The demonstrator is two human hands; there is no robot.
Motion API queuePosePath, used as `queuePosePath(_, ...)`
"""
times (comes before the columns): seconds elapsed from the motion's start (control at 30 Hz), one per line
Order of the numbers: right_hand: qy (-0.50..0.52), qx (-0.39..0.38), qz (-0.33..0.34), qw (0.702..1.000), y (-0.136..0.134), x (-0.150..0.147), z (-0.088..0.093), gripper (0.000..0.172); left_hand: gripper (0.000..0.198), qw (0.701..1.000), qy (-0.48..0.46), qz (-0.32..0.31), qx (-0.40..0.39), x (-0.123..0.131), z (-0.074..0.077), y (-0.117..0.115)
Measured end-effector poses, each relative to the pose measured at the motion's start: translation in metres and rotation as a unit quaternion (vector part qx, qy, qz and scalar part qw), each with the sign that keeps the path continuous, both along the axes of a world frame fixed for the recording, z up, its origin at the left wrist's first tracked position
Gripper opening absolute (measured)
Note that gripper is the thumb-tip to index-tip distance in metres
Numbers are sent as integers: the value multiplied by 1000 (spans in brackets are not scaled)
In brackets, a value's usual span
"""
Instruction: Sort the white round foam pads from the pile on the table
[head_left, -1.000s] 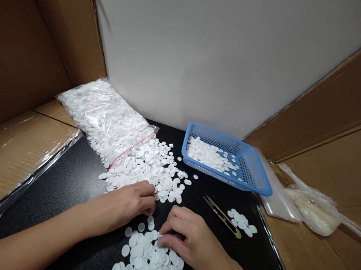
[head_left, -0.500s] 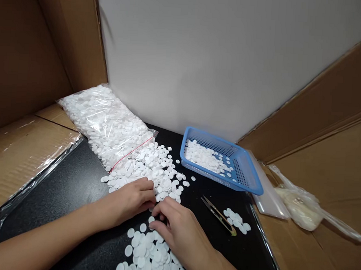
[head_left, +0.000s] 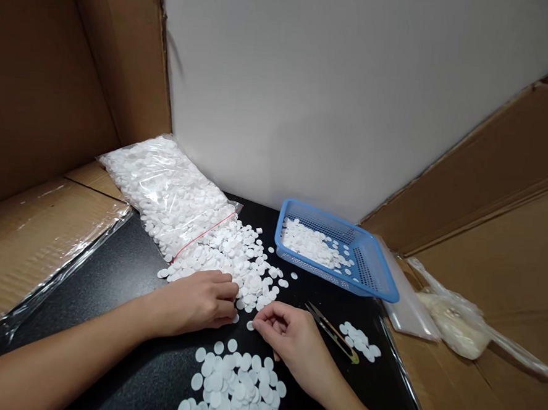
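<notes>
At the near edge of the large pile of white discs, my left hand rests with curled fingers; what its fingertips hold, if anything, is hidden. My right hand pinches a small white disc between thumb and forefinger, just right of my left hand. Below both hands lies a second heap of white discs on the black table. The large pile spills from a clear plastic bag with a red seal line, filled with more discs.
A blue basket holding white discs stands at the back right. Thread snips lie right of my right hand, beside a small group of discs. Clear plastic bags lie on cardboard at the right.
My right hand has moved right, away from my left hand, and a disc now shows at its fingertips. My left hand has shifted only slightly. The whole view has moved a little.
</notes>
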State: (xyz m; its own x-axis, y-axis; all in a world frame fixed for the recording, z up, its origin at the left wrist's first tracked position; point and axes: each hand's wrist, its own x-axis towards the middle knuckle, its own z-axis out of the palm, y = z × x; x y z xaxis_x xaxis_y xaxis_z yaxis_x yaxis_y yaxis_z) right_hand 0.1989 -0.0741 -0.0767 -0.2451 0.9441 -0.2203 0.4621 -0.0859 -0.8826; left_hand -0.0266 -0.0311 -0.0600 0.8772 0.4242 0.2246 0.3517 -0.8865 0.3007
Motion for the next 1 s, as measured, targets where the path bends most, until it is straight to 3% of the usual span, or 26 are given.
queuePosePath(0.17,3,40,1,999,-2,3,-1,19,17,985,65,-42,157,8,7,-9)
queuePosePath(0.27,-9,87,11,996,-5,4,-2,13,15,980,72,-46,178,11,7,-11)
queuePosePath(0.43,-48,149,32,987,-9,3,-3,12,16,998,-11,55,4,12,1,-13)
queuePosePath(0.63,-52,145,37,987,-6,1,-1,11,18,969,-50,167,-176,11,9,-17)
queuePosePath(0.7,-50,142,41,988,-5,1,-1,13,18,962,-52,178,-198,11,11,-16)
queuePosePath(0.77,-47,136,44,989,-4,1,0,13,16,973,-40,149,-171,10,13,-18)
queuePosePath(0.87,-36,117,44,992,-6,-1,4,18,13,993,-7,54,-100,9,16,-25)
queuePosePath(1.0,-11,67,77,995,-11,1,13,22,16,998,23,-29,-43,8,22,-35)
